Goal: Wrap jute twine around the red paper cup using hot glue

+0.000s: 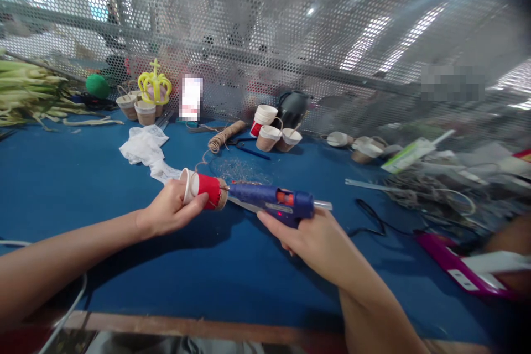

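Above a blue-covered table (pixel 83 188), the left hand (pixel 166 213) is gripping a red paper cup (pixel 206 190) sideways, rim leftward, while the right hand (pixel 309 238) is clasping a blue plastic glue gun (pixel 271 202), its nozzle seemingly touching the cup's twine-wrapped base.

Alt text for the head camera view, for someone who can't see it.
A left hand holds a red paper cup while the right hand points a blue glue gun at its twine-wrapped base, above a blue table cluttered with more cups and twine.
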